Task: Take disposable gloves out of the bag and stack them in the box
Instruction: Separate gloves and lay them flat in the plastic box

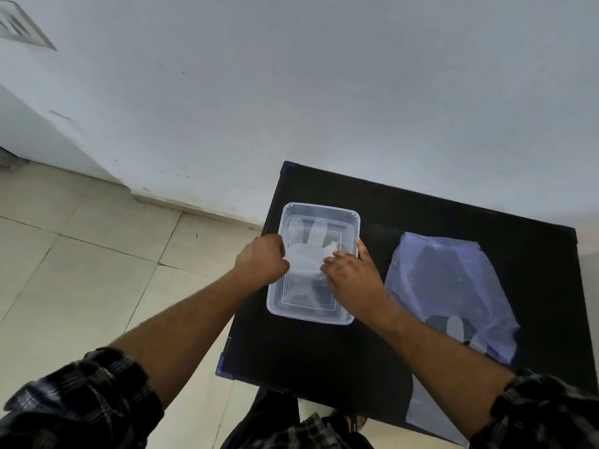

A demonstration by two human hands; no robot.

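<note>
At frame centre, the left hand (263,258), fist-like, and the right hand (351,277), fingers bent, pinch a clear glove (308,254) over the box (285,311); the bag (453,286) lies right.

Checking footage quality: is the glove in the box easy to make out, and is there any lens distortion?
Head view: the translucent glove shows only faintly against the clear box; the black table gives contrast; wide-angle bending curves the table edges and floor tiles; lighting soft, no harsh glare.
</note>
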